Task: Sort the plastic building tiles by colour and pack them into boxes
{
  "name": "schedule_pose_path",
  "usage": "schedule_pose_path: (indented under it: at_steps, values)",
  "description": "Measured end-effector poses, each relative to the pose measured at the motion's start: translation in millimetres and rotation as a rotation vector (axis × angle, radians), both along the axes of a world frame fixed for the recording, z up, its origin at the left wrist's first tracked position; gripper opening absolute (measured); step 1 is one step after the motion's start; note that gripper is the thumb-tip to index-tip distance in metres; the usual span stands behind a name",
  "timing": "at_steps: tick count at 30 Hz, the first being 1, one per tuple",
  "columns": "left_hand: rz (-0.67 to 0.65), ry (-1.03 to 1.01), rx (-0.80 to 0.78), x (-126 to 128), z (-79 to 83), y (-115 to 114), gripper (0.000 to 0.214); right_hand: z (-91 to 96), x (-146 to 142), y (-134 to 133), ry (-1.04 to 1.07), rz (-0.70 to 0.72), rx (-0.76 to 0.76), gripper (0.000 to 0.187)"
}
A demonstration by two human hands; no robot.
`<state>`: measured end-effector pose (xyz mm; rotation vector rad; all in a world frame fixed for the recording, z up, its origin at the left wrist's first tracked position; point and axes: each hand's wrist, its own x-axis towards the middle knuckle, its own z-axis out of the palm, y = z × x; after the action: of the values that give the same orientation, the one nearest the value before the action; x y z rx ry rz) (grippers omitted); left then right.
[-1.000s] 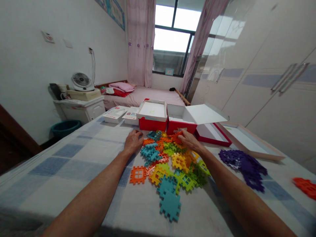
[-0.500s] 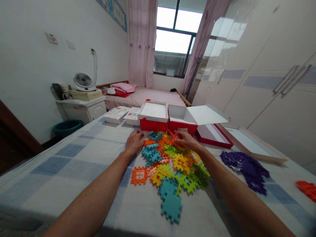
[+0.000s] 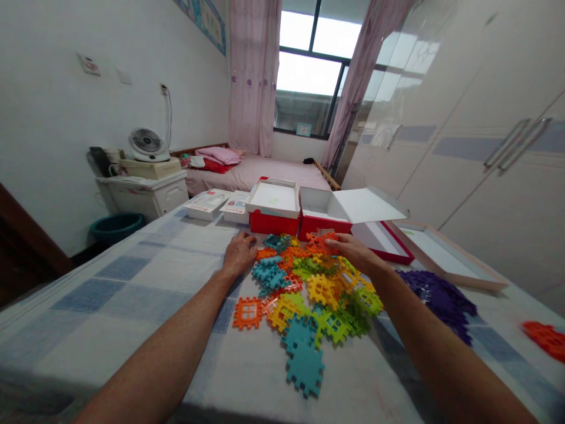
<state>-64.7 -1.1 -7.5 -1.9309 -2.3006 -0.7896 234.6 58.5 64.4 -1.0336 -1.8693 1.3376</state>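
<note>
At the left, your left hand (image 3: 239, 254) rests on the tablecloth (image 3: 128, 306) just beside the pile, in the same spot as half a second ago. Its fingers are curled, and you cannot be seen to hold anything there, though the undersides are hidden, so I can't tell. Nearer you lies a square orange frame (image 3: 248, 312), then the teal pieces (image 3: 268, 274) and yellow pieces (image 3: 322, 290), mixed together.

The change is further right: your right hand (image 3: 354, 252) has shifted rightward, and the orange pieces (image 3: 319, 242) pinched between its thumb and fingers now show more of their faces. They sit at the pile's far edge, in front of the open box (image 3: 339, 225). That leaves them in your grasp but not clear of the heap. Your right forearm now covers part of the purple pieces (image 3: 445, 303); beyond lie more orange bits (image 3: 546, 339).
</note>
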Motion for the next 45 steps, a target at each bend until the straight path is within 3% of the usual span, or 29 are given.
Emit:
schedule_pose_path:
  at_steps: [4, 8, 14, 17, 22, 26, 30, 33, 39, 45]
  values:
    - [-0.006, 0.008, 0.0, -1.0, -1.2, 0.5, 0.035, -13.1, -8.6, 7.4, -0.367, -0.079, 0.269, 0.029]
    - [-0.009, 0.016, -0.002, -3.0, -2.8, 2.2, 0.036, -19.5, -20.4, 19.7, -0.534, -0.136, 0.361, 0.023]
    - [-0.017, 0.015, 0.001, -2.0, -1.4, 0.7, 0.036, -22.5, -20.7, 23.8, -0.491, -0.175, 0.439, 0.026]
    - [-0.011, 0.007, 0.006, -0.7, -0.4, -0.4, 0.035, -23.4, -13.2, 21.4, -0.341, -0.229, 0.455, 0.029]
    - [-0.004, 0.001, 0.014, -0.7, -1.0, 0.4, 0.035, -16.8, -8.3, 13.3, 0.05, -0.339, 0.209, 0.045]
    - [-0.009, 0.007, 0.011, -1.6, -1.8, 0.9, 0.035, -10.0, -21.9, 0.8, 0.155, -0.159, 0.003, 0.047]
    - [-0.007, 0.014, 0.005, -2.0, -1.4, 1.0, 0.035, -9.3, -41.5, -8.9, -0.075, -0.019, 0.069, 0.046]
    - [-0.008, 0.016, -0.001, -1.7, -0.7, 0.9, 0.035, -9.7, -51.4, -8.7, -0.197, 0.02, 0.031, 0.044]
    - [-0.008, 0.012, 0.002, 0.5, 1.4, -1.0, 0.035, -6.7, -58.3, -2.9, -0.295, 0.054, 0.11, 0.028]
    - [-0.001, 0.008, 0.0, 1.2, 1.7, -0.9, 0.034, -2.7, -51.5, -11.4, -0.369, 0.109, 0.205, 0.037]
